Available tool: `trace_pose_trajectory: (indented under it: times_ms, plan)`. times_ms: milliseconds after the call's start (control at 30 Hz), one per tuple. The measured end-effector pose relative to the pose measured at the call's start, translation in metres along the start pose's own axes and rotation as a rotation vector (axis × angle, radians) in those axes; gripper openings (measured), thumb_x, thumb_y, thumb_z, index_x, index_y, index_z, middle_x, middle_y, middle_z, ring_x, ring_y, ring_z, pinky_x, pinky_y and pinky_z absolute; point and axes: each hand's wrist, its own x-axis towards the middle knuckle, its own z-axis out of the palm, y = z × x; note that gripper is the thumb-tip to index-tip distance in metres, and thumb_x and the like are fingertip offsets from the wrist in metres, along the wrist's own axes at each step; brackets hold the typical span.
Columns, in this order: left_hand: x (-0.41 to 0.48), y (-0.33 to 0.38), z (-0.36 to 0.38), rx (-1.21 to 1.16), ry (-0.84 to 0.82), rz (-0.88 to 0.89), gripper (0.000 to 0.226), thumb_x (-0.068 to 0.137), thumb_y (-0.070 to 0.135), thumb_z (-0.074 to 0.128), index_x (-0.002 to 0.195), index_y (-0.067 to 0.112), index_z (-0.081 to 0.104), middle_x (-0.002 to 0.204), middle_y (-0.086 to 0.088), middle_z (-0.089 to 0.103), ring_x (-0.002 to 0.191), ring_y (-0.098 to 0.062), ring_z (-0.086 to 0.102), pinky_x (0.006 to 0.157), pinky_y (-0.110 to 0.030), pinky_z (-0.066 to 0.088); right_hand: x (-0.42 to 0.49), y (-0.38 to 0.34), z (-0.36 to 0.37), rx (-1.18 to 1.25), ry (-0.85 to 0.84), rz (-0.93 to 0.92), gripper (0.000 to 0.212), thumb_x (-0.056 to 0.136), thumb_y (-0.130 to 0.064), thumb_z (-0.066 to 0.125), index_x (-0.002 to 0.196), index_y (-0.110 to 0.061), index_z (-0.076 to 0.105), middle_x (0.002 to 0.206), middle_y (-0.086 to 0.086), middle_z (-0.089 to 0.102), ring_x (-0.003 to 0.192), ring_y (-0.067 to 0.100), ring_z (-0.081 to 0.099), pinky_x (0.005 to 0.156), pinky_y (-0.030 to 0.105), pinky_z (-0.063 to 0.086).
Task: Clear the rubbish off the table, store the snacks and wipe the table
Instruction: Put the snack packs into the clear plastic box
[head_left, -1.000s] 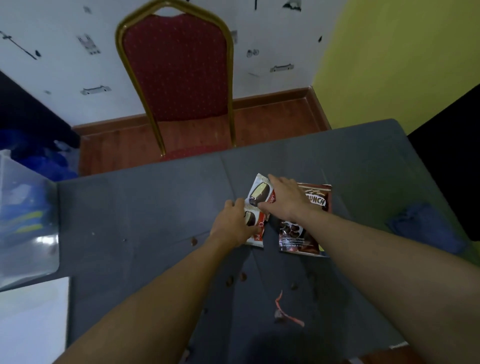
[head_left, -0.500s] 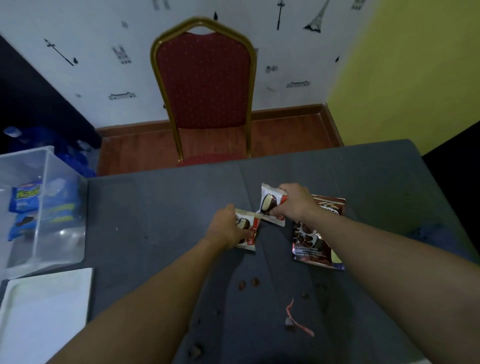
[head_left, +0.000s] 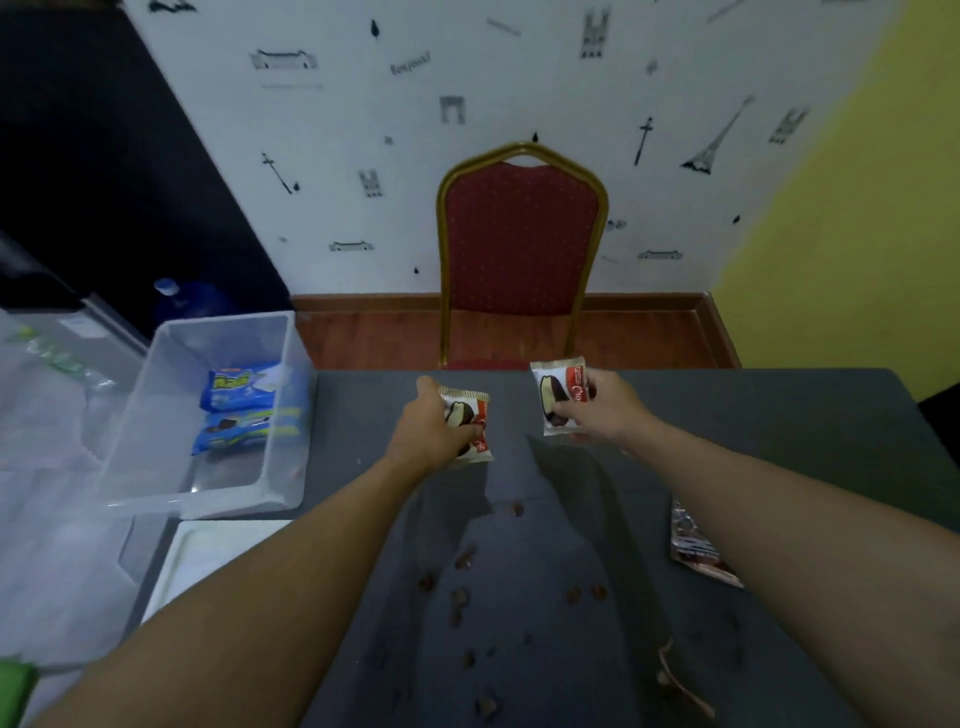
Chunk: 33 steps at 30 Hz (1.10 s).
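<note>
The bench (head_left: 779, 441) has a dark grey top. Left of the left hand (head_left: 431, 426), a clear plastic box (head_left: 280, 467) stands at the bench's left edge. A white flat tray (head_left: 208, 561) lies just beside the box, on the person's side. Behind both hands, toward the person, brown crumbs (head_left: 460, 597) lie scattered between the forearms. Behind the right hand (head_left: 602, 410), a dark shiny packet (head_left: 696, 551) lies flat, partly hidden under the forearm. A thin torn strip (head_left: 675, 675) lies further back, near the edge.
</note>
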Motion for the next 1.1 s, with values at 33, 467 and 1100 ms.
trace_pose_trajectory:
  times_ms: [33, 467, 1100]
  plan:
    - [-0.002, -0.002, -0.014, -0.016, 0.025, 0.01, 0.057, 0.081, 0.027, 0.08, 0.113, 0.013, 0.034, 0.104, -0.006, 0.059, 0.088, -0.021, 0.063, 0.079, -0.037, 0.056, 0.002, -0.01, 0.008, 0.012, 0.002, -0.011, 0.021, 0.085, -0.009, 0.077, 0.103, -0.018, 0.07, 0.094, 0.002, 0.075, 0.082, 0.018, 0.073, 0.059, 0.028, 0.057]
    - [0.0, -0.08, -0.163, -0.16, 0.309, -0.006, 0.072, 0.088, 0.017, 0.071, 0.143, 0.015, 0.025, 0.126, -0.006, 0.05, 0.113, -0.023, 0.057, 0.095, -0.036, 0.051, 0.021, -0.128, 0.13, -0.07, 0.006, -0.21, 0.026, 0.092, -0.031, 0.068, 0.117, -0.021, 0.065, 0.107, -0.005, 0.071, 0.099, 0.016, 0.066, 0.082, 0.033, 0.053]
    - [0.016, -0.213, -0.218, 0.06, 0.004, -0.326, 0.075, 0.089, 0.011, 0.069, 0.146, 0.01, 0.02, 0.133, -0.016, 0.056, 0.121, -0.031, 0.056, 0.103, -0.038, 0.046, 0.053, -0.219, 0.288, -0.037, -0.184, -0.28, 0.034, 0.097, -0.038, 0.063, 0.127, -0.023, 0.059, 0.114, -0.005, 0.071, 0.101, 0.013, 0.066, 0.088, 0.033, 0.053]
